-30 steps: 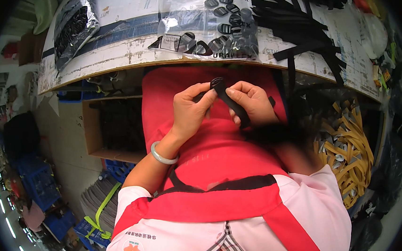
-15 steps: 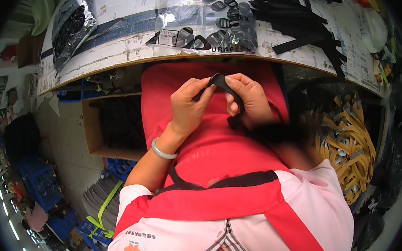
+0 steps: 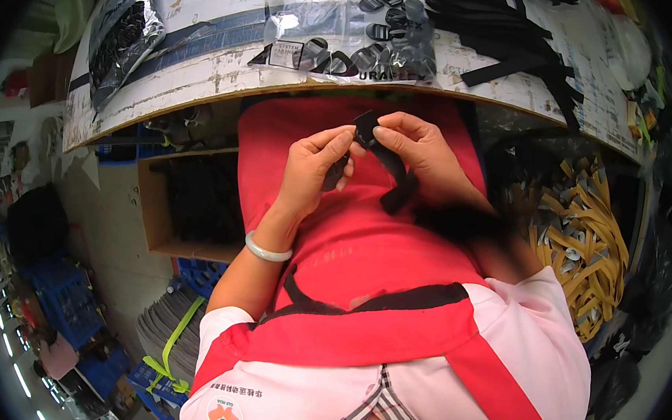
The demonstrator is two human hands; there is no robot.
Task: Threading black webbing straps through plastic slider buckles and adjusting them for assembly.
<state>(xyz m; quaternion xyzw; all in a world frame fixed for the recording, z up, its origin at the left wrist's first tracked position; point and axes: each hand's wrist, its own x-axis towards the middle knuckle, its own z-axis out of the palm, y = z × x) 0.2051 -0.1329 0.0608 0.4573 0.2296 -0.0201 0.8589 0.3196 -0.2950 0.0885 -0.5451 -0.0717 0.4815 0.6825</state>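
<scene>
Above my red apron, both hands are at a short black webbing strap. My left hand is closed, its thumb and forefinger pinching a small dark piece, perhaps a buckle, at the strap's upper end. More dark material shows under its curled fingers, too hidden to name. From the other side my right hand pinches the strap near that same end between thumb and fingers. The strap's lower end hangs down beside the right palm. A dark blur covers part of my right forearm.
On the worktable ahead lies a clear bag of black plastic buckles. Black straps are piled to its right, another bag of black parts to its left. Yellow straps heap at lower right; an open wooden box stands under the table.
The strap's upper end, earlier bent in a loop between my hands, now stands up above my fingertips. My left hand has turned slightly, showing dark material under its fingers.
</scene>
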